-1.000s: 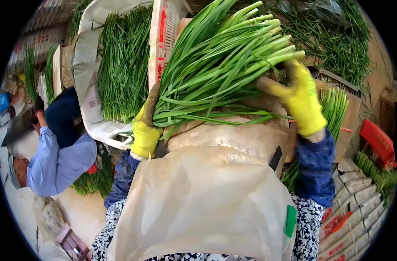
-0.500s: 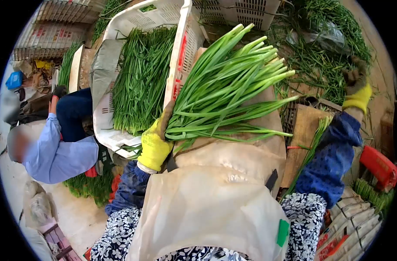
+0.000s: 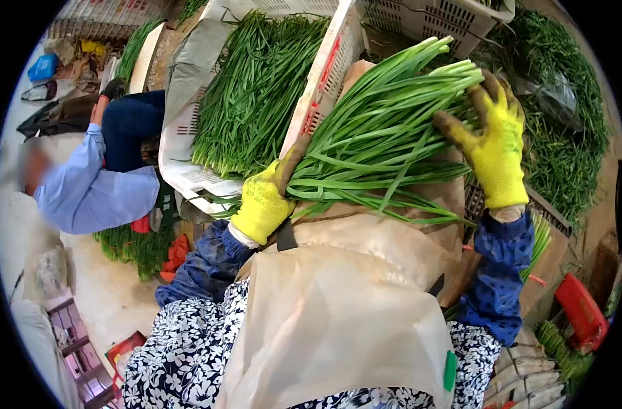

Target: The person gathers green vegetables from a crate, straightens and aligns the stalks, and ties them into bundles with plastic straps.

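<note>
A loose bunch of green garlic chives (image 3: 386, 136) lies across my lap, its pale cut ends toward the upper right. My left hand (image 3: 267, 198), in a yellow glove with dark, dirty fingers, is closed on the leafy lower-left end. At the stem ends is my right hand (image 3: 491, 136), gloved alike, with fingers spread and the fingertips against the stalks. A light plastic apron (image 3: 338, 320) covers my lap beneath the bunch. Partly behind my right sleeve, a smaller bundle of chives (image 3: 540, 242) with a red tie rests on a wooden board.
A white crate (image 3: 321, 82) packed with chives stands left of the bunch. Loose greens (image 3: 566, 163) cover the floor at right, near a red plastic object (image 3: 581, 312). At left sits another person in a blue shirt (image 3: 100, 184).
My right hand has come in from the far right to the stem ends of the chives. My left hand still holds the leafy end. The view has shifted.
</note>
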Tool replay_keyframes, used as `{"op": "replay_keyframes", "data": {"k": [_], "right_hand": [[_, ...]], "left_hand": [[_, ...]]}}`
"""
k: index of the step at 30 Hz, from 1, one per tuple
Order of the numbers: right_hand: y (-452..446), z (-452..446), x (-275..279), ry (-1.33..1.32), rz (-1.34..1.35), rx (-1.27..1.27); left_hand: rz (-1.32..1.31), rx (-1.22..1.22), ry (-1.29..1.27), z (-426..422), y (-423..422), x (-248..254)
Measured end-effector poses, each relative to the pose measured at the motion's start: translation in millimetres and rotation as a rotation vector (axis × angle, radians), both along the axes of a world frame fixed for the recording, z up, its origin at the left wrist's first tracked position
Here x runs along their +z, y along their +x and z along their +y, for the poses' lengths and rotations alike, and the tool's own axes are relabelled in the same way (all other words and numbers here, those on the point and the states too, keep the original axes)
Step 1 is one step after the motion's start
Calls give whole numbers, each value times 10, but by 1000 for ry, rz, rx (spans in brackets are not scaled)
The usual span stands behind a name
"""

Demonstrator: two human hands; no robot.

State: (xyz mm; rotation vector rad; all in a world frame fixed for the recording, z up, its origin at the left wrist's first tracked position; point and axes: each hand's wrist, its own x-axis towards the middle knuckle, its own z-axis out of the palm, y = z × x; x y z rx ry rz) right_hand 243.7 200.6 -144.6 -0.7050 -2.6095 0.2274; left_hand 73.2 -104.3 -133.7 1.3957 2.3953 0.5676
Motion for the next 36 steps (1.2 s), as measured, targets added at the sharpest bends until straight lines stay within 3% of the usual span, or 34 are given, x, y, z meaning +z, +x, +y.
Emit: {"op": "replay_keyframes", "data": {"k": [3, 5, 7, 9, 11, 13, 15, 16, 17, 19, 21, 22, 25, 27, 29, 31, 34, 36], "right_hand": [[55, -1, 66, -86, -89, 91], [25, -84, 145, -141, 24, 80], [-59, -127, 114, -398, 116, 48], [-33, -130, 111, -830, 243, 7], [-12, -141, 122, -1053, 378, -113], [25, -98, 101, -1072, 365, -161], [131, 34, -70, -856, 409, -213], [219, 273, -75, -122, 84, -180], [225, 337, 81, -48, -72, -315], [332, 452, 166, 66, 99, -290], [119, 228, 595, -296, 276, -24], [39, 184, 665, -479, 234, 93], [-284, 62, 502, -20, -153, 343], [-375, 116, 467, -385, -131, 389], [-426, 79, 469, -583, -33, 345], [-412, 61, 432, -604, -36, 330], [-317, 90, 451, -1025, 266, -13], [-156, 386, 460, -1024, 391, -117]], "left_hand": [[51, -7, -98, -29, -20, -23], [-41, 47, -104, 9, 8, 39], [-31, 29, -74, 37, 9, 24], [-26, 53, -132, 49, 10, 47], [-30, 55, -109, 25, -7, 61], [-66, 31, -93, 18, -32, 79], [-80, 53, -128, 32, -23, 86], [-52, 38, -123, 31, -21, 85], [-23, 21, -119, 30, -18, 85], [-37, 23, -105, 35, -29, 71], [-57, -1, -47, 57, -48, 90], [-56, 3, -34, 49, -43, 60], [-18, -11, -65, 27, -53, 51], [-28, -20, -141, 1, -71, 122], [15, -6, -153, -45, -104, 85], [-46, 12, -174, -109, -124, 63], [-38, 55, -49, -63, -104, 83], [-32, 52, -88, -98, -106, -11]]}}
